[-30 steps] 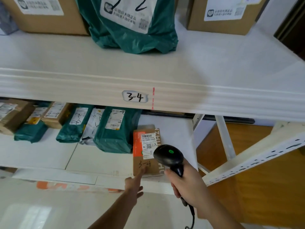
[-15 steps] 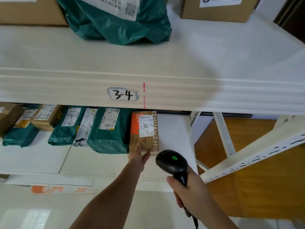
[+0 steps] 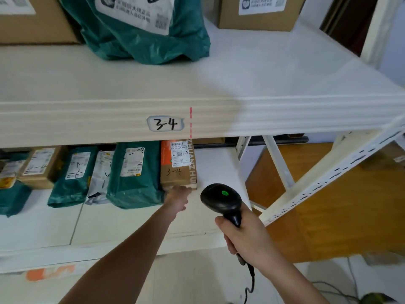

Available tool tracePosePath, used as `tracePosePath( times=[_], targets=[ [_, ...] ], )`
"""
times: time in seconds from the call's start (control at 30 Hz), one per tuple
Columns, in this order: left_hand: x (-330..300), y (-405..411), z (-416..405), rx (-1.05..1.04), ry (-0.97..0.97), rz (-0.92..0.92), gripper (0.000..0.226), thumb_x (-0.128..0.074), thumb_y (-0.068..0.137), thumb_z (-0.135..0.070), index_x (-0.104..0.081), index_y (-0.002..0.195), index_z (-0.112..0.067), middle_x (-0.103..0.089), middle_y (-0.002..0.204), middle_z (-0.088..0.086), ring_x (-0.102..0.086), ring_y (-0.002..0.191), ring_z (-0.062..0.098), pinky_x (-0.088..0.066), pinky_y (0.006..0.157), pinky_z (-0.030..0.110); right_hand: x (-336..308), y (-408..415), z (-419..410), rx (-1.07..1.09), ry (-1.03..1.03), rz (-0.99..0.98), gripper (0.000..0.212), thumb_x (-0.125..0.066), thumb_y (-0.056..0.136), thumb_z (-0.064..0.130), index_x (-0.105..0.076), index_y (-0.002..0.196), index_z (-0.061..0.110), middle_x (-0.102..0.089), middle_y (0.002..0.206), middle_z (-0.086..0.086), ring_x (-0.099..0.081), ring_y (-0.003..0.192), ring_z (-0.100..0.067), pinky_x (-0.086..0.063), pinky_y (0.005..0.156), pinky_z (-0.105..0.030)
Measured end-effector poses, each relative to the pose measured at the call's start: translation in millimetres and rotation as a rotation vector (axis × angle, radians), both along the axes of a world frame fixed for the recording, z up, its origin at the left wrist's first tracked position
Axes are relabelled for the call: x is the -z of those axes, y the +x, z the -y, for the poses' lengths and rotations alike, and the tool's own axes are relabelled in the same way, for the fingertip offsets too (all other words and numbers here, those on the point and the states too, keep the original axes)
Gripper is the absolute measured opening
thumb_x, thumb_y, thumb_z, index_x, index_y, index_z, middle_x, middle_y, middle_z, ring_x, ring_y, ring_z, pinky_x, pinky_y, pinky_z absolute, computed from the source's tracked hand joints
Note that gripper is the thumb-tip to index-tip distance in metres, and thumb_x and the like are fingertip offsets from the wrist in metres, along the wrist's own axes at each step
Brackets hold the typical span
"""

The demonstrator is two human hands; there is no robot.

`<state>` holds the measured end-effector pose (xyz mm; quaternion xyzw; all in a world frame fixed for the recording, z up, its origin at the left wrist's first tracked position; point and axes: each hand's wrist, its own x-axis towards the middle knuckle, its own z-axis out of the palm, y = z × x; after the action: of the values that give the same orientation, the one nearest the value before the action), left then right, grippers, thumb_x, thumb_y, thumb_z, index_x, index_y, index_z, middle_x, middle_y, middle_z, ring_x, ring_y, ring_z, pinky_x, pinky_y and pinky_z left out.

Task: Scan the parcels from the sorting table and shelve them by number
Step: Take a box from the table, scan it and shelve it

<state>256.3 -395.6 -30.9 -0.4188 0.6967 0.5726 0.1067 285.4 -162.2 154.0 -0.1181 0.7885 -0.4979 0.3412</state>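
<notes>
head view: the step in hand looks like seating the small cardboard parcel (image 3: pixel 178 166) in the 3-4 bay of the lower shelf (image 3: pixel 122 220). to do it well, i'd press flat and square on the near end so the box slides straight back, stays snug beside the green mailer bag (image 3: pixel 133 174) on its left, and keeps its label face up for reading. the left hand (image 3: pixel 178 197) reaches in with its fingers against the parcel's near edge, touching and not wrapped round it as far as i can tell; the fingertips are blurred. the right hand (image 3: pixel 243 235) is curled tight round the grip of the black barcode scanner (image 3: pixel 221 200), held just off the shelf front, green light showing, cable hanging below.

the parcel is a brown box with an orange band, a white barcode label, printed lettering down its right side and "3-4" handwritten on top. it lies flat, right under the 3-4 tag (image 3: pixel 165 123) on the upper shelf's edge, at the right end of a row of parcels.
</notes>
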Motion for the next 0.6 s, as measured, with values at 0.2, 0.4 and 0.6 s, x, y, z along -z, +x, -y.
tracePosePath(
  times=[0.2,0.4,0.6],
  targets=[
    [-21,25,-25,0.761,-0.688,0.046,0.081,-0.048,0.1,-0.069,-0.027,0.165,-0.026,-0.029,0.172,0.004,-0.028,0.157,0.028,-0.023,0.127,0.047,-8,25,-17,0.119,-0.033,0.014,0.012,-0.062,0.096,0.019,-0.056,0.103,0.025,-0.054,0.059,-0.003,-0.052,0.046,-0.013,-0.048,0.051,-0.023],
    [-25,22,-82,1.068,-0.682,-0.019,0.083,-0.047,0.1,-0.07,-0.022,0.167,-0.027,-0.025,0.174,-0.002,-0.026,0.159,0.022,-0.023,0.128,0.038,-24,47,-68,0.323,-0.046,-0.055,0.017,-0.063,0.095,0.019,-0.055,0.106,0.029,-0.057,0.056,0.001,-0.055,0.045,-0.013,-0.046,0.047,-0.024],
    [-34,5,-168,1.244,-0.727,-0.154,0.081,-0.045,0.097,-0.075,-0.035,0.163,-0.029,-0.039,0.168,-0.004,-0.041,0.152,0.018,-0.031,0.122,0.03,-31,65,-141,0.515,-0.041,-0.108,0.018,-0.061,0.094,0.018,-0.056,0.11,0.024,-0.057,0.058,-0.002,-0.052,0.042,-0.013,-0.044,0.044,-0.026]
  ],
)
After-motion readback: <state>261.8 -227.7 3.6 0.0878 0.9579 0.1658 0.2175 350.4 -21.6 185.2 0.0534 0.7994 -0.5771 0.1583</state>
